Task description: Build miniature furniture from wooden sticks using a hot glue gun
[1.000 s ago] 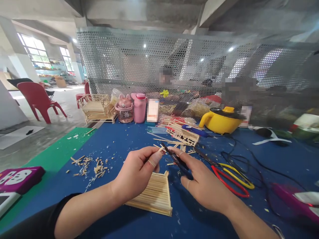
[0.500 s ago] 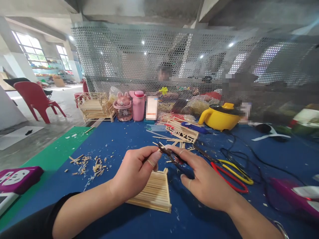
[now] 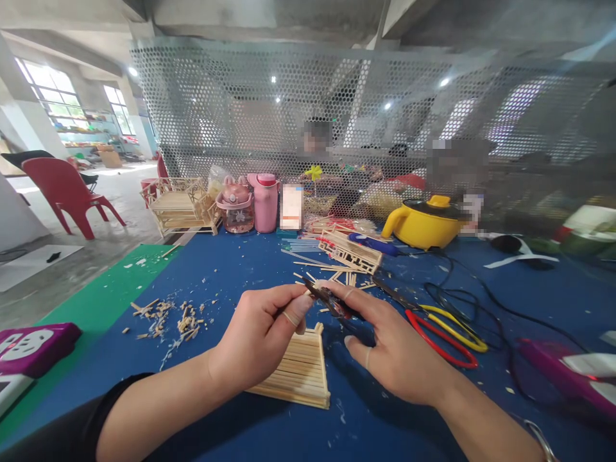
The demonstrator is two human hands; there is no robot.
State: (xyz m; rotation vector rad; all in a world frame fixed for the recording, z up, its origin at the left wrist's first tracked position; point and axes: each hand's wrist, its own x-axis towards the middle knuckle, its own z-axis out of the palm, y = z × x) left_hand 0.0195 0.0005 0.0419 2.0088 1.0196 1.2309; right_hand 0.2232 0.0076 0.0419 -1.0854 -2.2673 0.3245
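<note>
My left hand point(image 3: 267, 330) pinches a thin wooden stick point(image 3: 308, 292) between thumb and fingertips. Dark scissors point(image 3: 332, 301) are in my right hand point(image 3: 397, 350), their blades meeting the stick at my left fingertips. The fingers partly hide the scissors' handles, and most of the stick is covered too. Below my left hand, a flat panel of wooden sticks point(image 3: 301, 372) lies on the blue table point(image 3: 231, 430), its left part hidden by that hand. Beyond my hands are several loose sticks point(image 3: 349, 277) and a small wooden lattice piece point(image 3: 353, 253).
Red-and-yellow-handled scissors point(image 3: 447, 333) lie right of my right hand, near black cables point(image 3: 486, 314). Stick offcuts point(image 3: 190, 321) are scattered at left. Behind stand a wooden stick model point(image 3: 180, 205), a pink bottle point(image 3: 265, 202) and a yellow pot point(image 3: 426, 224). Perforated sheeting point(image 3: 231, 115) separates people beyond.
The view has shifted slightly. My hands keep almost the same pose, with the scissors still at the stick; the blades' angle differs a little.
</note>
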